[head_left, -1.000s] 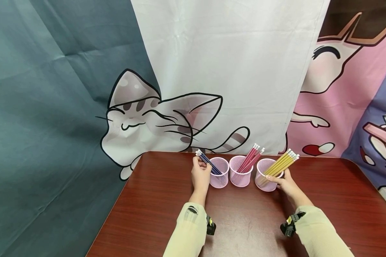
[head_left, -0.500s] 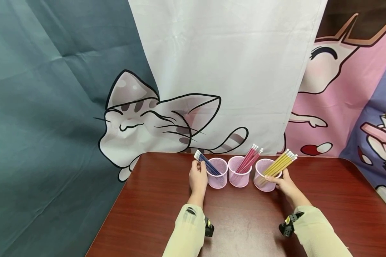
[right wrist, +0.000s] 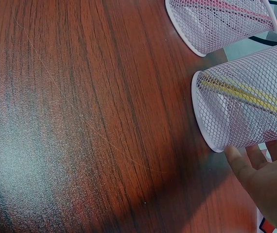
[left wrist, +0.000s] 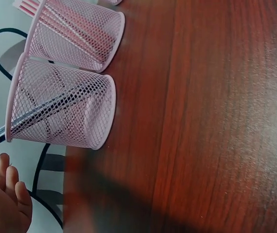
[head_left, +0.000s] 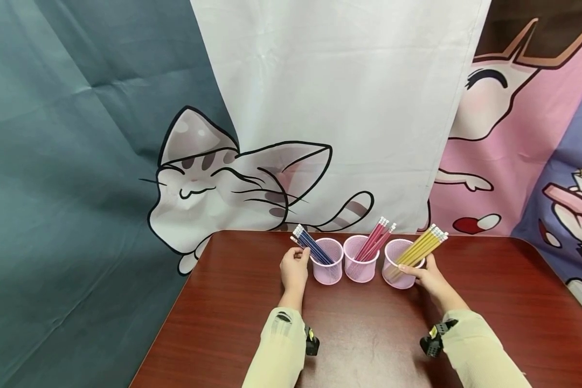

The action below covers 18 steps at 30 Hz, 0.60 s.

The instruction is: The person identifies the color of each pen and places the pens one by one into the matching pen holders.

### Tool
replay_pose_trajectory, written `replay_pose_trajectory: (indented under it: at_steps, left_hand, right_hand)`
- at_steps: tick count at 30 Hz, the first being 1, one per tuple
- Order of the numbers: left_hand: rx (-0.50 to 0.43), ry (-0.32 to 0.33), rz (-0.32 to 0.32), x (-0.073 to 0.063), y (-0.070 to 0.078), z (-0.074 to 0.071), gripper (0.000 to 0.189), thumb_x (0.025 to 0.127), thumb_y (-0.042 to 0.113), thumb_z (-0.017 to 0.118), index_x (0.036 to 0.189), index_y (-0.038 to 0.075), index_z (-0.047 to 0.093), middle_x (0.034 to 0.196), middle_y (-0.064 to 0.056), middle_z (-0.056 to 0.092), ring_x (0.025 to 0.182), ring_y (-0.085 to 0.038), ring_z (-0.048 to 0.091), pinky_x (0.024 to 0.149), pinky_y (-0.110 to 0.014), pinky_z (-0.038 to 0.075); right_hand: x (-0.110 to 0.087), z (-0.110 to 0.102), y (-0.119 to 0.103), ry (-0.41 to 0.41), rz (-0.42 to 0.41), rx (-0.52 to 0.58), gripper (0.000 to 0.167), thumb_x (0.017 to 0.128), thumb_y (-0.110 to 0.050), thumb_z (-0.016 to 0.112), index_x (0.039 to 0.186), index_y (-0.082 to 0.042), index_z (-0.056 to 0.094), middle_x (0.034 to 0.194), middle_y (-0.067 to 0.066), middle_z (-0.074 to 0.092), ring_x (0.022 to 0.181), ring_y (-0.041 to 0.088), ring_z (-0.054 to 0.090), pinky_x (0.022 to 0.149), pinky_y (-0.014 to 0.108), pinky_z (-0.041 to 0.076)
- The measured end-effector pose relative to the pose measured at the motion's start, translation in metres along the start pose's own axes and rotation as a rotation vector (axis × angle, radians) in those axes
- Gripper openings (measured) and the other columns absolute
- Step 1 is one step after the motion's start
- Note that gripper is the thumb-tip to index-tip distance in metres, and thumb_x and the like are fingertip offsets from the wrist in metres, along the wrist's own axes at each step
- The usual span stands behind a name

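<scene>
Three pink mesh pencil cups stand in a row. The left cup [head_left: 327, 273] holds dark blue pencils [head_left: 315, 249], eraser ends up, leaning left. My left hand [head_left: 293, 269] is at their upper ends; thumb and finger pinch a blue pencil [left wrist: 0, 133] that sticks out from the bunch, the other fingers loosely curled. Red pencils [head_left: 374, 240] lean right in the middle cup [head_left: 360, 272]. Yellow pencils [head_left: 422, 245] fill the right cup [head_left: 393, 280]. My right hand [head_left: 431, 280] holds that cup, thumb in front and fingers at its right side; in the right wrist view fingertips touch the mesh.
The cups stand near the back edge of a reddish-brown wooden table [head_left: 368, 334]. Behind it hangs a cloth printed with a cartoon cat [head_left: 199, 183]. Each wrist wears a small black camera [head_left: 312, 341].
My left hand has shifted left and slightly toward me, and one blue pencil now stands apart from the bunch. The right hand stays on the right cup. The head view drifts slightly.
</scene>
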<state>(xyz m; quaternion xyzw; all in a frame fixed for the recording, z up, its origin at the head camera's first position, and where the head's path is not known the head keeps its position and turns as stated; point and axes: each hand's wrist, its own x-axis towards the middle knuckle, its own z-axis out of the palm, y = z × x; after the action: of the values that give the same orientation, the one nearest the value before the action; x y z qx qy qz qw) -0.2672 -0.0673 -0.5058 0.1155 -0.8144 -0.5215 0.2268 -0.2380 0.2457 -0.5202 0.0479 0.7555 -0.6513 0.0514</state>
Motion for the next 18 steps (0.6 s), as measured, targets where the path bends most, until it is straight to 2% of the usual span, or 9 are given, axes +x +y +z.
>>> replay_pose_trajectory:
  at_steps: [7, 13, 16, 18]
  left_hand:
    - [0.039, -0.071, 0.004, -0.004, -0.005, 0.003, 0.013, 0.079, 0.021, 0.073, 0.081, 0.008, 0.07, 0.071, 0.002, 0.064, 0.068, -0.012, 0.059, 0.063, -0.027, 0.046]
    - [0.03, -0.092, -0.028, -0.005, -0.013, -0.001, 0.014, 0.08, 0.023, 0.071, 0.08, 0.01, 0.069, 0.071, 0.002, 0.062, 0.069, -0.013, 0.057, 0.063, -0.027, 0.045]
    - [0.022, -0.096, -0.047, -0.005, -0.016, -0.002, 0.015, 0.081, 0.024, 0.069, 0.081, 0.009, 0.068, 0.072, 0.002, 0.062, 0.069, -0.013, 0.056, 0.063, -0.027, 0.044]
    - [0.01, -0.097, -0.053, -0.005, -0.017, -0.004, 0.015, 0.082, 0.024, 0.069, 0.082, 0.009, 0.067, 0.072, 0.002, 0.061, 0.069, -0.013, 0.055, 0.063, -0.028, 0.044]
  right_hand:
    - [0.001, -0.002, 0.002, 0.036, -0.013, 0.006, 0.077, 0.086, -0.023, 0.065, 0.135, -0.005, 0.008, 0.128, 0.02, 0.029, 0.101, 0.015, 0.043, 0.086, 0.043, 0.039]
    - [0.001, 0.005, 0.012, 0.035, 0.023, 0.027, 0.08, 0.086, -0.022, 0.065, 0.138, -0.008, 0.005, 0.133, 0.021, 0.028, 0.104, 0.018, 0.044, 0.086, 0.042, 0.04]
    - [0.0, 0.009, 0.011, 0.028, 0.031, 0.029, 0.084, 0.086, -0.022, 0.064, 0.14, -0.007, 0.002, 0.136, 0.023, 0.023, 0.106, 0.023, 0.043, 0.087, 0.045, 0.039]
    - [-0.004, 0.012, 0.003, 0.034, 0.039, 0.01, 0.085, 0.087, -0.021, 0.063, 0.141, -0.004, -0.001, 0.137, 0.025, 0.021, 0.108, 0.027, 0.041, 0.088, 0.049, 0.038]
